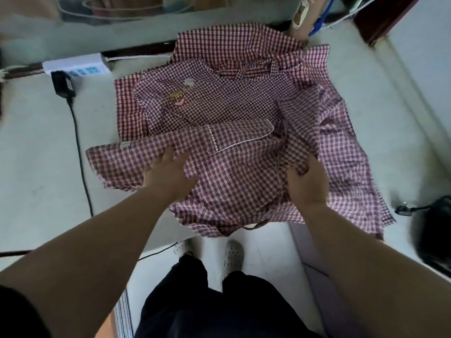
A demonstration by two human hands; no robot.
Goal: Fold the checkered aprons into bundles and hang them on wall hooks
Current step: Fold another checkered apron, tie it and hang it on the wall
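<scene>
Fingers (170, 154) of the left hand (168, 175) are held straight and a little apart, and they are laid flat on the front apron (231, 181), near its left side. The fingers (294, 174) of the right hand (308, 182) are curled and clamped on a raised fold of checkered cloth, which stands a little above the cloth around it. It cannot be told to which apron this fold belongs.

The checkered aprons (244, 69) are spread in a loose pile on the pale tabletop (36, 154), one partly over the other. The front apron is placed on top of the pile, and its near edge hangs over the front edge of the tabletop. A pocket (239, 136) with white trim is seen on it, just beyond the left fingers. On an apron with finer checks, farther back, a small embroidered patch (181, 93) with a white flower is sewn.

At the far left of the tabletop a white power strip (78, 65) is placed, and a black adapter (62, 82) is seen against its front edge. From the adapter a black cable (80, 154) is led across the tabletop toward its near edge. A black bag (436, 230) is seen at the right border, blurred. Below the tabletop, dark trousers (219, 308) and pale shoes (233, 252) are seen over the floor.
</scene>
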